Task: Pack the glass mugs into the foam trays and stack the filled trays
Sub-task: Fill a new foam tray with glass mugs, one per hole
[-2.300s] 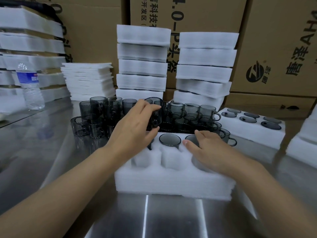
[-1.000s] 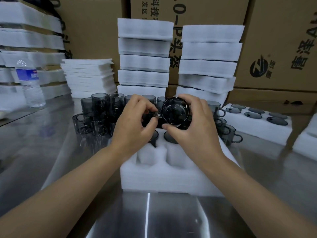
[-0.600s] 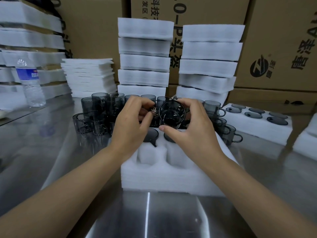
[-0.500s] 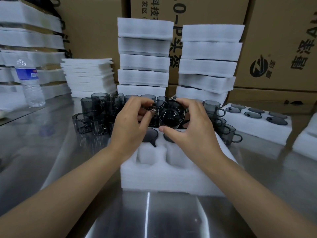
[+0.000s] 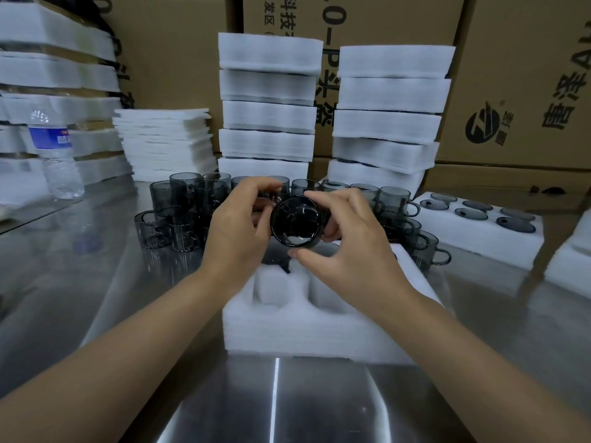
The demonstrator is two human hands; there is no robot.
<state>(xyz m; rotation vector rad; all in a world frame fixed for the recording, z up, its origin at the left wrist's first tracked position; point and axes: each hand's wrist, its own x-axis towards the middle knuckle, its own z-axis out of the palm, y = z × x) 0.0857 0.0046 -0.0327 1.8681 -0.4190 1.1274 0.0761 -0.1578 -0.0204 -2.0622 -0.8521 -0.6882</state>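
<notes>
– Cardboard at the back, steel below: what frames the grip?
– Printed cardboard cartons (image 5: 518,75) rise well behind it. A steel table (image 5: 96,298) lies beneath it and carries everything else.

– And the white masses?
– Two stacks of foam trays (image 5: 268,107) stand behind the grip, side by side. A pile of thin foam sheets (image 5: 166,145) sits behind it and to the left.

– Which tray is being worked on?
– The open foam tray (image 5: 307,327), directly below the grip and reaching toward the person. Its near pockets show bare foam, and dark glass shows in a pocket just under the grip. A filled tray (image 5: 479,238) lies well to the right, with round dark glass in its pockets.

– Where are the unpacked pieces?
– Loose glass mugs (image 5: 179,212) crowd the table just behind the grip, spreading to its left and right. A water bottle (image 5: 57,155) stands far to the left.

– Describe the grip itself.
– The left hand (image 5: 236,231) and the right hand (image 5: 348,244) both clasp one held mug (image 5: 295,223) above the open tray. Left fingers curl onto its upper left edge. The right thumb sits under it, and the right fingers arch over its top.

– How is that mug oriented?
– Tipped on its side, with one round end facing the camera. Whether that end is the mouth or the base cannot be told.
</notes>
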